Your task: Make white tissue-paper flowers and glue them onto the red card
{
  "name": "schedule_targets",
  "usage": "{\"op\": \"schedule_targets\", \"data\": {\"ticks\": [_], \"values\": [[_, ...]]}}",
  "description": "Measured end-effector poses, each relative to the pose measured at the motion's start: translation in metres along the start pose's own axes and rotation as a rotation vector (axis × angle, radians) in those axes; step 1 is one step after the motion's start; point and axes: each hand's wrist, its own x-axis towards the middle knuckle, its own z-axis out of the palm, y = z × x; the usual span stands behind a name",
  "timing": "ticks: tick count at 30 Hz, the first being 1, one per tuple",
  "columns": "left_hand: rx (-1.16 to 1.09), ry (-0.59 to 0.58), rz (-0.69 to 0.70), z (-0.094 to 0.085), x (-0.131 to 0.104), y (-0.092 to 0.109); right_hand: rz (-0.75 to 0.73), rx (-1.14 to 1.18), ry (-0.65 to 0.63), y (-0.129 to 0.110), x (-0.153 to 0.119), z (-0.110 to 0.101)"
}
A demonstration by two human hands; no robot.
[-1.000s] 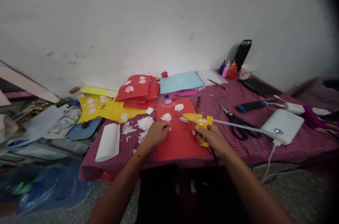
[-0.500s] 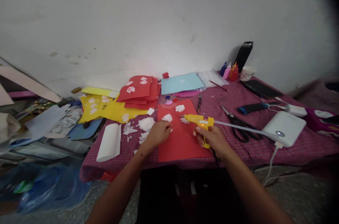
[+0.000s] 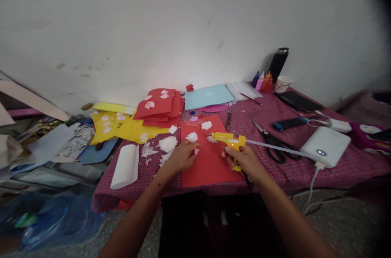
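Observation:
My right hand (image 3: 244, 160) is wrapped around the handle of a yellow hot glue gun (image 3: 227, 139), its nozzle pointing left and a long glue stick trailing out of its back. Beneath the nozzle lies a red paper sheet (image 3: 210, 168). Crumpled white paper flowers (image 3: 207, 125) sit on its upper part, one partly hidden by the gun. My left hand (image 3: 182, 157) hovers low over the sheet's left edge, fingers parted. A small white paper scrap (image 3: 196, 151) shows by its fingertips, apparently on the sheet.
Torn white paper (image 3: 168, 144) and a paper roll (image 3: 126, 166) lie left. Behind are stacked red cards (image 3: 159, 103), yellow paper (image 3: 122, 125) and a light blue sheet (image 3: 209, 96). Scissors (image 3: 275, 144), a box cutter (image 3: 290, 123), a white power bank (image 3: 326, 146) and paint bottles (image 3: 259, 81) are right.
My left hand's fingers have spread from a pinch around the small white scrap, with the index finger now stretched out. The glue gun stays almost where it was; the view has shifted slightly.

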Motion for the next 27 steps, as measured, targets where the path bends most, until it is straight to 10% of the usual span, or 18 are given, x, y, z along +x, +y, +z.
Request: {"op": "schedule_targets", "data": {"ticks": [27], "values": [[0.14, -0.057, -0.08, 0.0, 0.011, 0.009, 0.018, 0.002, 0.007, -0.004, -0.001, 0.002]]}}
